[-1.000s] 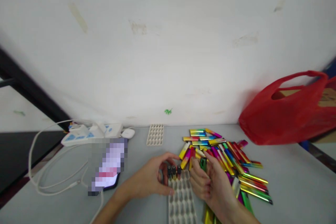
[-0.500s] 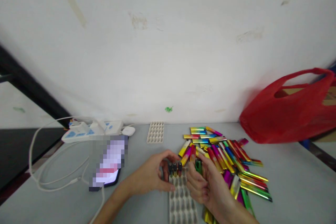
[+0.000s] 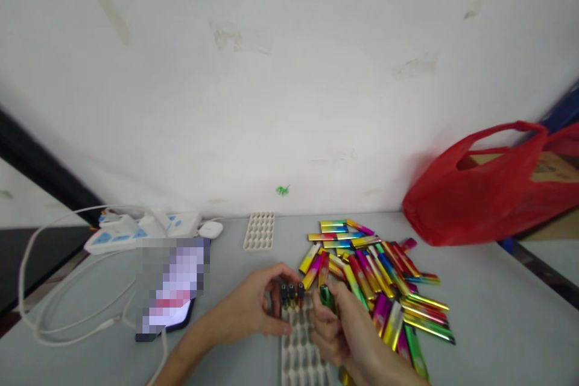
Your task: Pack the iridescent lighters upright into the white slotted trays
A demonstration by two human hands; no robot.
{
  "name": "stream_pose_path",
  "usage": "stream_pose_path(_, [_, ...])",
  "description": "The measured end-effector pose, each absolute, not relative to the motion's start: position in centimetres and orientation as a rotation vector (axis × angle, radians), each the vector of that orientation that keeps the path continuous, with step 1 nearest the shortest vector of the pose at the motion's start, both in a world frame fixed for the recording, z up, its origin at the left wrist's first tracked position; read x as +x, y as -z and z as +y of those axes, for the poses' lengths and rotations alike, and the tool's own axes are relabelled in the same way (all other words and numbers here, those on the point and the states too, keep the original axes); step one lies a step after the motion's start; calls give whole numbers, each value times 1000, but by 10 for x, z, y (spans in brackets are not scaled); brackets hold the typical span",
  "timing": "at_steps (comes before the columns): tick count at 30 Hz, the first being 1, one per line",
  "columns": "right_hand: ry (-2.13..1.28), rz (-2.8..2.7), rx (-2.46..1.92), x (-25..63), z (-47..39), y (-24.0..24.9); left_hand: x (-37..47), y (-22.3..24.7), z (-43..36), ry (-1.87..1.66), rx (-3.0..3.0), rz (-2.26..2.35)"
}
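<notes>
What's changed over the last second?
Right hand moved left, closer to the cupped tray, with the green item in its grip throughout; nothing visibly let go. The whole view shifted slightly too. Unchanged: left hand at the tray's left side, three black-topped items at its far end, red bag.

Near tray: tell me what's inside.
In the near tray, three black-topped pieces stand in the far row. The right hand hides part of its right side.

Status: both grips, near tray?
Left grip open at near tray; three black-topped pieces at its far end. Right grip shut on green piece. Colourful pile right of tray.
</notes>
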State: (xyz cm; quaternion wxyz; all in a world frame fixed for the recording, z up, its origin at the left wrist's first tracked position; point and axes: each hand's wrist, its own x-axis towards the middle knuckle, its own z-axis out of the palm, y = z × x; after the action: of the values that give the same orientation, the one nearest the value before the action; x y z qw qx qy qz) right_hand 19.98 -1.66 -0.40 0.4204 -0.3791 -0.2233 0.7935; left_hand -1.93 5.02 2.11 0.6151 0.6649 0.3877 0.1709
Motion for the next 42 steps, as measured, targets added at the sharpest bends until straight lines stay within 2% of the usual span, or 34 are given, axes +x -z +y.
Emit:
stream_pose_path(12, [-2059, -628, -813, 204, -22, -13, -22, -15, 55, -337, 1571, 880])
stream_pose_path(25, [-2113, -610, -854, 201, -17, -22, -20, -20, 53, -338, 1524, 885])
stream_pose_path(42, [-1978, -676, -956, 197, -22, -15, -20, -22, 52, -333, 1588, 925])
